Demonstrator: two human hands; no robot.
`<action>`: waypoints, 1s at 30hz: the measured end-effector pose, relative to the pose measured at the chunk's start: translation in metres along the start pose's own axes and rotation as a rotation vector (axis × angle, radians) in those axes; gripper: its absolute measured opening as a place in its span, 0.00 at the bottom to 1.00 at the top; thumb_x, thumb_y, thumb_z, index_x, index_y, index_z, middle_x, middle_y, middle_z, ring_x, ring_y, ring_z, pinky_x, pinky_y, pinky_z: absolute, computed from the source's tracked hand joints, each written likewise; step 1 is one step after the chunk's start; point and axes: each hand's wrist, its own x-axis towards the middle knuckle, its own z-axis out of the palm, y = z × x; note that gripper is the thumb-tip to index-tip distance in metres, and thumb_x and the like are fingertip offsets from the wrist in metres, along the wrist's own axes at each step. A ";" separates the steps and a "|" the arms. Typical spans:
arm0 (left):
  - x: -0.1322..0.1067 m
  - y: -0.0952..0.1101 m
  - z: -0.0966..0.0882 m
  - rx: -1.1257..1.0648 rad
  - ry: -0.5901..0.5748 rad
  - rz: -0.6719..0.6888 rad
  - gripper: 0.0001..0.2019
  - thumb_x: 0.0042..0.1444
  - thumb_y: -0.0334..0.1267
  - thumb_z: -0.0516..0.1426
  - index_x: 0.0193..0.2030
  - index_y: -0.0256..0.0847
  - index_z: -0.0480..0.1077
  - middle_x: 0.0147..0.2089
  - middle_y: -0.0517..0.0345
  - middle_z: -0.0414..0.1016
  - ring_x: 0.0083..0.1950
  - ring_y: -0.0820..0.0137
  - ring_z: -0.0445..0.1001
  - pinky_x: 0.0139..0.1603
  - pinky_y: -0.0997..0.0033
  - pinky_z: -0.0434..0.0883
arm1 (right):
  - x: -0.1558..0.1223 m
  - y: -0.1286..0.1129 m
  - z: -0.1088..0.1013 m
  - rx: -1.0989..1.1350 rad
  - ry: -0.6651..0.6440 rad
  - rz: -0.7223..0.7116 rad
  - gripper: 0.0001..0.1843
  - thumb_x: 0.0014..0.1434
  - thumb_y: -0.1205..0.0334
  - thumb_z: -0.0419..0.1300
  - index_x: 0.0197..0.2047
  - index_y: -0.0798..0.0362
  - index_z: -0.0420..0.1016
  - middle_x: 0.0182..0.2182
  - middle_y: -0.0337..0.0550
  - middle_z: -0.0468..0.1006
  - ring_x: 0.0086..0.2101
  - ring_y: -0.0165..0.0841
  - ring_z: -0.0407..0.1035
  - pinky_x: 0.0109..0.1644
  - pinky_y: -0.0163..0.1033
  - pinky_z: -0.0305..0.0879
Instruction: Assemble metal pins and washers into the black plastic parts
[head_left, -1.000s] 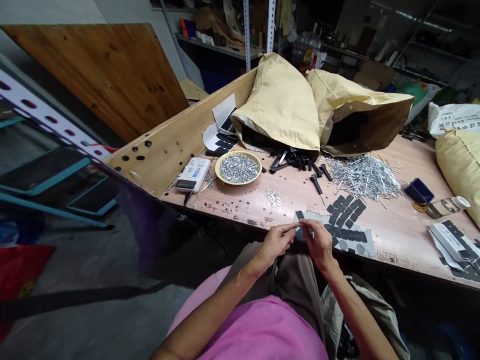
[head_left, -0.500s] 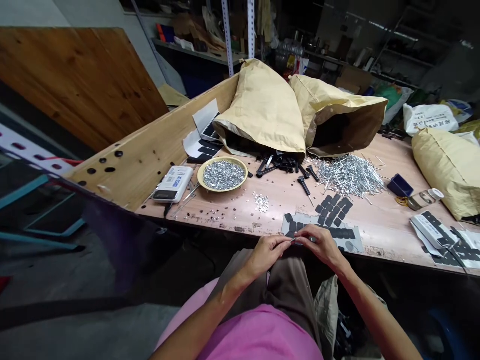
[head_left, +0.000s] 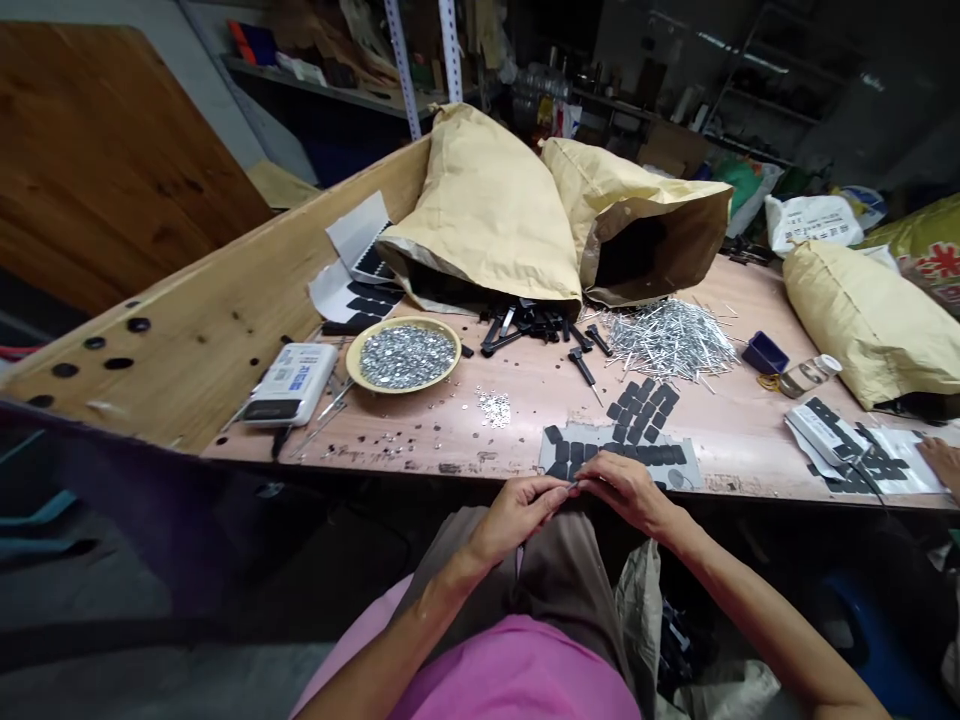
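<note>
My left hand [head_left: 521,512] and my right hand [head_left: 622,490] meet at the table's front edge, above my lap. The left thumb and fingers pinch a thin metal pin [head_left: 573,486], of which only a short grey piece shows. My right fingertips are closed at its other end; whatever they hold there is hidden. Just beyond the hands lies a grey sheet [head_left: 682,478] with rows of black pads [head_left: 589,453] on it. More black pads [head_left: 643,408] lie in slanted rows behind it.
A yellow bowl of small metal pieces [head_left: 409,357], scattered metal bits [head_left: 493,408], a white electronic device [head_left: 292,383] and a heap of metal pins [head_left: 667,340] lie on the table. Large paper sacks [head_left: 487,210] stand behind. Another person's hand [head_left: 941,465] shows at the right edge.
The view has turned to the right, so the table's things sit farther left. My hands stay together in a pinch, with less of the pin showing. Another person's hand has appeared at right.
</note>
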 end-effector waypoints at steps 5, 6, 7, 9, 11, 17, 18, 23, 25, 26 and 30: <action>0.000 -0.008 0.006 0.393 0.198 0.489 0.14 0.61 0.42 0.52 0.38 0.40 0.77 0.35 0.52 0.79 0.35 0.69 0.77 0.37 0.73 0.73 | -0.002 -0.004 0.002 -0.182 0.099 -0.051 0.16 0.68 0.58 0.44 0.36 0.54 0.69 0.27 0.43 0.72 0.28 0.30 0.66 0.32 0.33 0.64; 0.000 -0.009 0.007 0.458 0.207 0.550 0.14 0.62 0.41 0.50 0.40 0.39 0.76 0.34 0.53 0.79 0.34 0.70 0.77 0.36 0.74 0.73 | -0.002 -0.006 0.001 -0.204 0.109 -0.055 0.16 0.68 0.59 0.43 0.36 0.54 0.68 0.26 0.43 0.71 0.28 0.30 0.65 0.32 0.33 0.63; 0.000 -0.010 0.008 0.523 0.217 0.603 0.14 0.63 0.40 0.49 0.41 0.39 0.76 0.33 0.53 0.79 0.33 0.71 0.77 0.35 0.75 0.73 | -0.003 -0.007 0.001 -0.215 0.112 -0.054 0.16 0.68 0.59 0.43 0.35 0.54 0.68 0.26 0.42 0.71 0.27 0.29 0.65 0.32 0.33 0.63; 0.000 -0.011 0.010 0.639 0.246 0.675 0.15 0.64 0.38 0.47 0.44 0.38 0.75 0.30 0.53 0.77 0.31 0.72 0.76 0.34 0.75 0.73 | -0.003 -0.008 0.000 -0.219 0.108 -0.040 0.17 0.69 0.59 0.42 0.35 0.53 0.67 0.26 0.42 0.70 0.28 0.29 0.64 0.32 0.33 0.62; 0.001 -0.010 0.012 0.694 0.260 0.692 0.16 0.64 0.37 0.47 0.43 0.37 0.75 0.29 0.54 0.76 0.29 0.72 0.75 0.32 0.76 0.73 | -0.003 -0.009 -0.001 -0.257 0.114 -0.030 0.18 0.69 0.59 0.42 0.33 0.53 0.67 0.25 0.41 0.70 0.27 0.29 0.63 0.32 0.33 0.60; 0.003 -0.003 0.021 0.365 0.244 0.492 0.14 0.61 0.41 0.51 0.37 0.38 0.77 0.31 0.53 0.78 0.32 0.71 0.75 0.34 0.75 0.72 | 0.001 -0.005 0.001 -0.449 0.209 -0.091 0.22 0.68 0.63 0.42 0.22 0.52 0.61 0.18 0.37 0.63 0.23 0.28 0.56 0.31 0.36 0.54; 0.003 -0.001 0.022 0.288 0.244 0.428 0.14 0.60 0.42 0.53 0.36 0.38 0.77 0.31 0.53 0.78 0.32 0.71 0.75 0.34 0.74 0.71 | 0.002 -0.005 0.002 -0.454 0.223 -0.093 0.22 0.68 0.63 0.43 0.22 0.52 0.61 0.18 0.37 0.63 0.22 0.28 0.56 0.31 0.36 0.54; 0.007 0.005 0.022 -0.069 0.185 0.113 0.17 0.52 0.49 0.57 0.36 0.37 0.78 0.19 0.61 0.66 0.21 0.76 0.64 0.21 0.77 0.62 | 0.006 -0.009 0.004 -0.359 0.207 0.089 0.21 0.68 0.57 0.44 0.26 0.52 0.66 0.22 0.39 0.67 0.23 0.28 0.59 0.30 0.35 0.55; 0.010 0.007 0.020 -0.183 0.150 0.016 0.20 0.49 0.52 0.58 0.37 0.35 0.77 0.17 0.66 0.60 0.18 0.80 0.56 0.18 0.79 0.56 | 0.008 -0.009 0.005 -0.188 0.215 0.175 0.19 0.67 0.55 0.44 0.32 0.53 0.69 0.26 0.40 0.70 0.25 0.29 0.63 0.30 0.34 0.58; 0.012 0.008 0.019 -0.228 0.136 -0.023 0.22 0.48 0.53 0.59 0.38 0.35 0.76 0.17 0.67 0.57 0.17 0.81 0.53 0.17 0.80 0.53 | 0.009 -0.008 0.005 -0.101 0.222 0.201 0.18 0.67 0.54 0.45 0.33 0.52 0.70 0.27 0.41 0.71 0.26 0.29 0.64 0.31 0.34 0.60; 0.021 0.012 0.015 -0.317 0.106 -0.145 0.28 0.42 0.57 0.60 0.40 0.33 0.74 0.17 0.71 0.53 0.15 0.84 0.47 0.15 0.81 0.45 | 0.015 0.002 0.007 0.094 0.244 0.267 0.16 0.65 0.53 0.50 0.32 0.51 0.73 0.27 0.41 0.74 0.29 0.30 0.68 0.34 0.34 0.64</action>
